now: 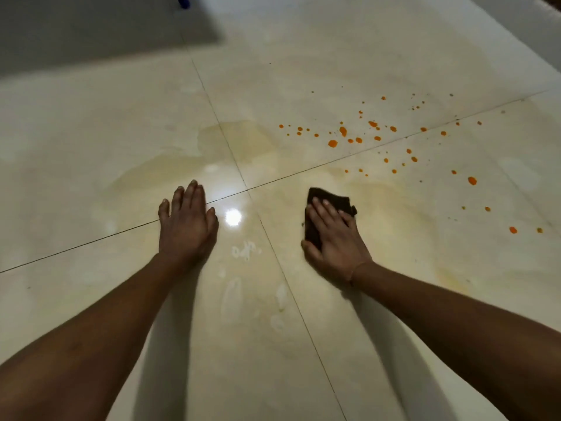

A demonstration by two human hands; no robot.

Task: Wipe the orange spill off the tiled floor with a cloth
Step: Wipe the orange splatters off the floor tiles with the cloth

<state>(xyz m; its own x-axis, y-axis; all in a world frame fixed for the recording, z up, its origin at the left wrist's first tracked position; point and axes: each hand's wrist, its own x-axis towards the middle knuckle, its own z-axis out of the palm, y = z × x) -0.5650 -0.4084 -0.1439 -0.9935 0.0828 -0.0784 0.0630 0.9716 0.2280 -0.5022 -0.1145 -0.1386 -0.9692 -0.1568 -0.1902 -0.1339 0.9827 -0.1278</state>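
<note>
Orange drops lie scattered over the cream tiled floor, from the centre out to the right. My right hand presses flat on a dark brown folded cloth, below and left of the drops. The cloth's far edge and right corner stick out past my fingers. Pale yellowish smears stain the tiles to the left of the drops and around the cloth. My left hand rests palm down on the floor, fingers spread, holding nothing.
Dark grout lines cross between my hands. A bright light reflection glares on the tile beside my left hand. A grey surface fills the far left, with a blue object at the top edge. A grey strip runs along the far right.
</note>
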